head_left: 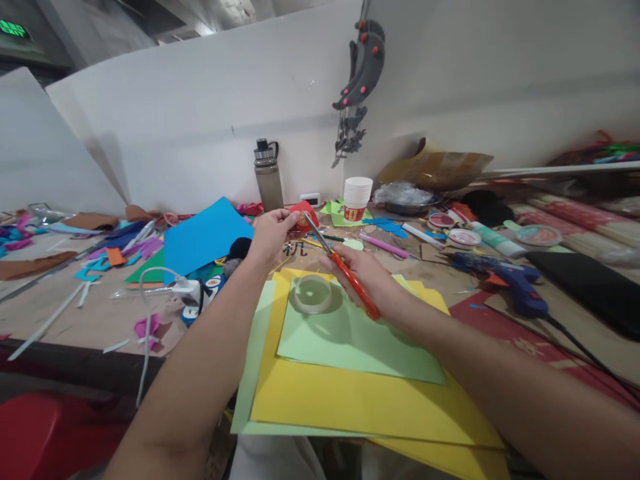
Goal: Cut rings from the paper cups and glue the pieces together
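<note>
My left hand [273, 233] pinches a red paper cup piece [305, 217] with gold print, held over the middle of the table. In my right hand [367, 270] is a pair of scissors [354, 280] with red-orange handles. Their blades point up and left and reach the red piece; I cannot tell whether they are cutting into it. Below my hands, a pale ring [313, 295], perhaps a tape roll, lies on a light green paper sheet [360, 353]. Yellow paper sheets [370, 410] lie under that, stacked near the table's front edge.
Behind stand a grey water bottle [269, 180] and a stack of paper cups [357, 199]. To the right lie a blue glue gun [520, 283] with its cord and a black flat object [590, 287]. Blue paper [210, 237] and a white plug [187, 291] are at left.
</note>
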`<state>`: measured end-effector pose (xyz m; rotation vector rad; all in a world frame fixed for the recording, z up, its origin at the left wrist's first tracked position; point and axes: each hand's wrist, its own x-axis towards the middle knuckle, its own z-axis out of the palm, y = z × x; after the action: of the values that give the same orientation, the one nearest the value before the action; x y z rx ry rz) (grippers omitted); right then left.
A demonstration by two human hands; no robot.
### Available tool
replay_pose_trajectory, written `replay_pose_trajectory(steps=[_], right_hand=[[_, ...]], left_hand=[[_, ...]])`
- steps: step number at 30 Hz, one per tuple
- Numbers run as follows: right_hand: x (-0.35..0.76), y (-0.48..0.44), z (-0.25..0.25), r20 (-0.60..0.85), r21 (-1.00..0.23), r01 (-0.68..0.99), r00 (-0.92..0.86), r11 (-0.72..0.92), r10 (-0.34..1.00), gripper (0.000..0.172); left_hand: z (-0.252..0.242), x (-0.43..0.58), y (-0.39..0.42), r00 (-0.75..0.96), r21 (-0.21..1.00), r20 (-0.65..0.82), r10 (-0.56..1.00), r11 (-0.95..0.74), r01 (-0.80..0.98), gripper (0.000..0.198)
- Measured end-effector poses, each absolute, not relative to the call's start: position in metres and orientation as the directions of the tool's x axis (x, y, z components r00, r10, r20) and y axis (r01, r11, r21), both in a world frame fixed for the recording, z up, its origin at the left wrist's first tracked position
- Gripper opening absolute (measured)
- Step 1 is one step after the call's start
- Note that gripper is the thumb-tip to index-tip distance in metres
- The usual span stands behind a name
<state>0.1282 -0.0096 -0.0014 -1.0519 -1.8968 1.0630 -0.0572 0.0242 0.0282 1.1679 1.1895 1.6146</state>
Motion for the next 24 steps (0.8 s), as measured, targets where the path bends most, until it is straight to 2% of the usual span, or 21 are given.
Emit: replay_pose_trajectory(steps=[6, 11, 18, 24], right_hand=[[0.1285, -0.0118, 0.0039, 0.231, -0.834, 0.378, -0.424, 0.403, 0.876, 0.033], [0.1293, -0.0161, 0.0063, 0.214, -0.854, 0.361, -0.412, 0.374, 0.886, 0.034], [0.1324, -0.014, 0.0058, 0.178, -0.891, 0.295, -0.47, 0.344, 0.864, 0.032], [0.1331, -0.015, 0.0056, 0.164, -0.913, 0.263, -0.464, 0.312, 0.871, 0.032]], left_hand=[[0.03, -0.0573, 0.0213, -0.244, 0.964, 0.19, 0.951, -0.227, -0.135, 0.021], [0.0313, -0.0576, 0.0208, -0.265, 0.962, 0.133, 0.955, -0.188, -0.198, 0.02], [0.0312, -0.0564, 0.0222, -0.298, 0.975, 0.128, 0.946, -0.176, -0.138, 0.016], [0.0318, -0.0609, 0.0236, -0.23, 0.979, 0.144, 0.962, -0.172, -0.11, 0.017]])
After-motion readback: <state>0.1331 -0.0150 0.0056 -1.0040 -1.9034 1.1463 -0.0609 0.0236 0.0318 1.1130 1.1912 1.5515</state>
